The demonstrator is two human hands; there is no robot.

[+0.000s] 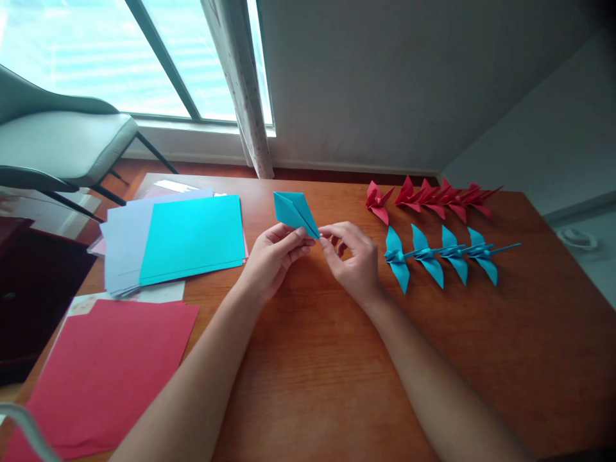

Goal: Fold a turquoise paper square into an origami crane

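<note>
A blue sheet of paper folded into a kite shape, a folded paper piece (291,210), is held above the middle of the table. My left hand (276,256) grips its lower edge between thumb and fingers. At its narrow lower tip, my right hand (351,256) pinches with thumb and forefinger. The wide end points up and to the left, away from me. Just right of my right hand stands a row of blue paper cranes (395,256), and behind it a row of red paper cranes (409,196).
On the left lie blue paper sheets (195,237) over pale lilac sheets (125,244). Nearer to me is a stack of red paper (115,372). The wooden table (308,385) ends before a wall, a curtain (240,77) and a window. A chair (62,141) stands at the far left.
</note>
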